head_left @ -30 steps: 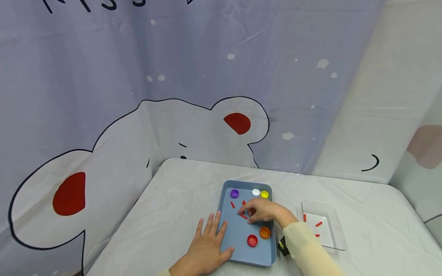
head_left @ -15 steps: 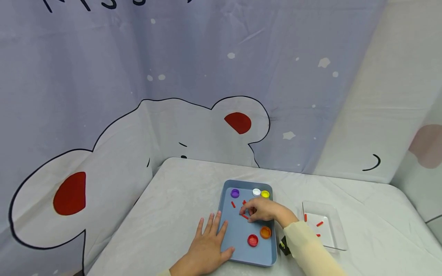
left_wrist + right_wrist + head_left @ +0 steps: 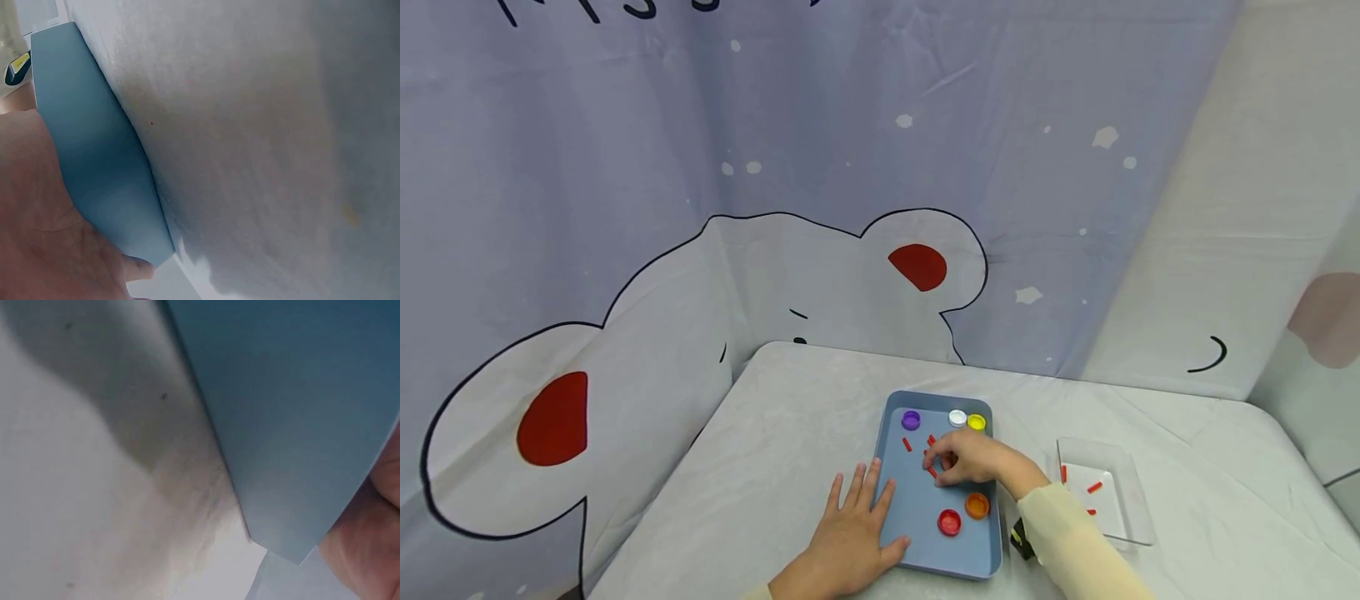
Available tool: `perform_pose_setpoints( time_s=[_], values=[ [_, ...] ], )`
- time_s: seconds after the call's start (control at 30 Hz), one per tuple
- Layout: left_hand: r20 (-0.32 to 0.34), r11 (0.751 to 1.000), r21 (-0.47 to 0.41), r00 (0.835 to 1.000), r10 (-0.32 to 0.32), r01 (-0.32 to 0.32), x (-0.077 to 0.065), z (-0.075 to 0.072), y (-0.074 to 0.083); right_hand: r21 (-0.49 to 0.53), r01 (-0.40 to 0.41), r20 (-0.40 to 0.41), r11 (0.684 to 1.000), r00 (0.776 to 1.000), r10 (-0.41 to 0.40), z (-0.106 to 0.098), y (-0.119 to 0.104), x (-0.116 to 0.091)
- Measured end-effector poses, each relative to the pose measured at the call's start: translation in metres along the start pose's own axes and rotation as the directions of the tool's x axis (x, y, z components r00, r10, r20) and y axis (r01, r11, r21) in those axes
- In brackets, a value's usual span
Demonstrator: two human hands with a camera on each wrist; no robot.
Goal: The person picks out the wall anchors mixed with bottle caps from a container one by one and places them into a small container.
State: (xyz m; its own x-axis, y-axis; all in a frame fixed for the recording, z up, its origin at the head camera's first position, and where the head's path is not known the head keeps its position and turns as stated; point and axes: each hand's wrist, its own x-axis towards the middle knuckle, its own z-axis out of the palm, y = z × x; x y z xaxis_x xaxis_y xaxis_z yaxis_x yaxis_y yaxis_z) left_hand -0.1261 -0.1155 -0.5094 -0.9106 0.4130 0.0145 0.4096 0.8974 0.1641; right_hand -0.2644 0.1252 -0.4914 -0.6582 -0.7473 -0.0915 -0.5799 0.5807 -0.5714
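Note:
In the head view my right hand [image 3: 964,458] reaches over the blue tray [image 3: 917,546], its curled index finger and thumb pinching a small red stick [image 3: 932,472] close over the tray floor. Another red stick [image 3: 907,445] lies to the left of the fingers, and more red shows just behind them. My left hand [image 3: 852,533] lies with fingers spread at the tray's near left edge. The left wrist view shows that palm [image 3: 44,212] beside the tray's outer wall [image 3: 103,144]. In the right wrist view, part of the hand [image 3: 362,544] appears beyond the tray wall [image 3: 275,437].
Along the tray's far side sit purple [image 3: 911,420], white [image 3: 957,418] and yellow [image 3: 976,422] round lids. Red [image 3: 949,522] and orange [image 3: 977,506] ones lie nearer. A clear box [image 3: 1131,508] with several red sticks stands to the right on the white-covered table [image 3: 790,433].
The red stick at my right fingertips has turned to a steeper angle, and the fingertips have shifted slightly to the right. My left hand stays in place.

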Motion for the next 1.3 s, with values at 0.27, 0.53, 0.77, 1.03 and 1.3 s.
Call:
perform_pose_setpoints(
  time_s=[0.27, 0.53, 0.77, 1.03, 1.3],
  values=[
    [0.018, 1.0, 0.009, 1.0, -0.014, 0.014, 0.002, -0.002, 0.001, 0.007, 0.015, -0.043, 1.0, 0.999, -0.015, 0.002, -0.003, -0.004],
    [0.055, 1.0, 0.012, 0.998, -0.027, 0.027, 0.003, -0.004, 0.002, 0.055, 0.033, -0.156, 0.998, 0.988, -0.024, -0.007, -0.015, -0.019],
    [0.038, 1.0, 0.017, 0.999, -0.021, 0.021, 0.003, -0.003, 0.002, 0.086, 0.114, -0.256, 0.99, 0.963, -0.088, -0.006, -0.016, -0.033],
    [0.039, 1.0, 0.013, 0.999, -0.02, 0.019, 0.0, -0.005, 0.004, 0.156, 0.148, -0.363, 0.976, 0.928, -0.083, -0.005, -0.017, -0.052],
    [0.032, 1.0, 0.021, 0.999, -0.022, 0.022, 0.001, -0.004, 0.003, 0.233, 0.14, -0.427, 0.962, 0.904, -0.028, -0.006, -0.018, -0.071]
  ],
)
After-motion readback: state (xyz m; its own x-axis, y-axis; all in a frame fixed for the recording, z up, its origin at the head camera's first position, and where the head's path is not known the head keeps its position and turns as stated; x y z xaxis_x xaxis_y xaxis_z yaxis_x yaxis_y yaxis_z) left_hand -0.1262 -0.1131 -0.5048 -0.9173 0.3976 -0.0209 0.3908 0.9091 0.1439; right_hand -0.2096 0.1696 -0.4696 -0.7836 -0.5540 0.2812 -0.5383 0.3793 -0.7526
